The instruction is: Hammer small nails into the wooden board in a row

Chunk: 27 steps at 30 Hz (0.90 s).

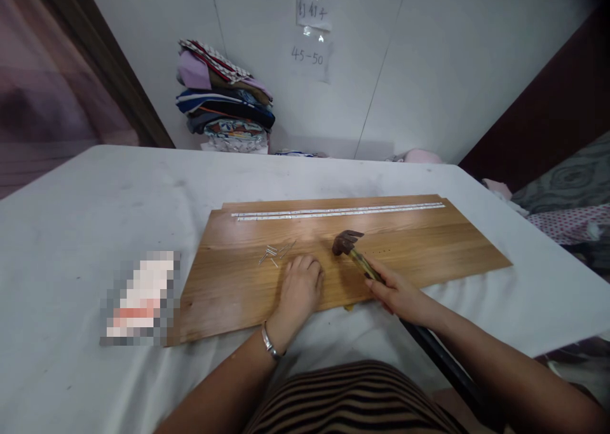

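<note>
A long wooden board (429,243) lies on the white table (95,218). A thin metal strip (343,211) runs along the board's far edge. Several loose nails (276,253) lie on the board just beyond my left hand (300,288). That hand rests on the board with its fingers curled under, and I cannot see anything in it. My right hand (398,292) grips the handle of a claw hammer (347,242). The hammer's dark head rests on the board to the right of my left hand.
A blurred-out patch (140,297) sits on the table left of the board. A stack of folded fabrics (223,97) stands against the white wall behind the table. Paper notes (312,33) hang on the wall. Patterned bedding (567,211) lies at the right.
</note>
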Motion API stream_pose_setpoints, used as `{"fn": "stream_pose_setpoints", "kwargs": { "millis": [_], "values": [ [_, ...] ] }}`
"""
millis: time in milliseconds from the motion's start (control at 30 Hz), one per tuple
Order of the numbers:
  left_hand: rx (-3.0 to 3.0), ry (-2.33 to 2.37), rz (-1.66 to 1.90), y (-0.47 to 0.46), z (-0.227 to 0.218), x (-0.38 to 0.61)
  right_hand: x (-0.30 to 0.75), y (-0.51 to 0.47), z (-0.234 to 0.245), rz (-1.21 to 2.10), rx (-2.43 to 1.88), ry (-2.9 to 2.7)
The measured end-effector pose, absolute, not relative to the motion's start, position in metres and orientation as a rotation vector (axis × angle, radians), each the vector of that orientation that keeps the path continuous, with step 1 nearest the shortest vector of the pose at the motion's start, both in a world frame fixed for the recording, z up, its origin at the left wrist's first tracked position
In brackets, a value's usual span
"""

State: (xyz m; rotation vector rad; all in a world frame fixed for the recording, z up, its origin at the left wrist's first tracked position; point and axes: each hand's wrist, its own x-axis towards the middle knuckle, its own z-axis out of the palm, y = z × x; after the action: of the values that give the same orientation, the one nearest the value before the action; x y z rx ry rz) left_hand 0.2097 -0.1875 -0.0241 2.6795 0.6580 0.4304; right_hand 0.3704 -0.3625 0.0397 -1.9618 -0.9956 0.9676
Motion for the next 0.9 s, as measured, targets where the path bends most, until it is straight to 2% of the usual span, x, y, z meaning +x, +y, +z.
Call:
{"fn": "stream_pose_setpoints", "kwargs": {
  "millis": [900],
  "values": [
    [2.663,0.649,0.431,-0.1880,-0.0201,0.2094,0.3691,-0.3611,0.0393,0.941,-1.946,-0.987]
  ]
}}
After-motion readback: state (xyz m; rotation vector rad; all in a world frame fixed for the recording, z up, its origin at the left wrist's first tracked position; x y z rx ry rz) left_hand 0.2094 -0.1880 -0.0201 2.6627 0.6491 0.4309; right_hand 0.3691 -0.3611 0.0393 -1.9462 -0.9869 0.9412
